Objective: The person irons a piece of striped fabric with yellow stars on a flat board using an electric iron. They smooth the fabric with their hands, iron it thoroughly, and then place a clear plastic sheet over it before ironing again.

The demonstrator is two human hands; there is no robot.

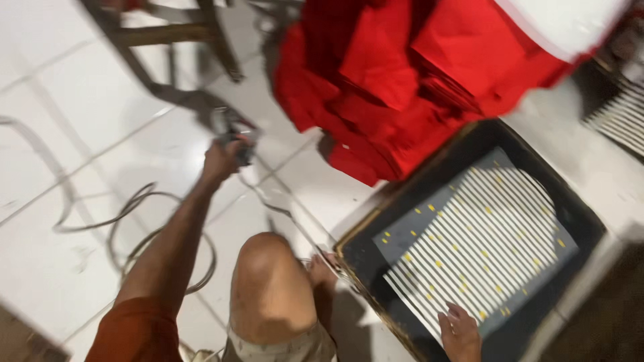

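Head view: left hand [225, 159] reaches out over the white tiled floor [80, 100], fingers closed round a small dark tool [235, 131] w/ a cable [134, 221] looping back toward the knee [268, 268]; too blurred to say what kind, but prob. rigid, fairly light, cord will drag, so best gripped by the body, not the cord. Right hand [461, 332] lies flat, fingers spread open, on the lower part of the framed screen [469, 234] w/ white stripes & yellow dots, just right of the knee. Frame looks stiff, mesh likely delicate, so hold it at the dark rim; the soft red fabric pile [402, 74] sits just beyond it.
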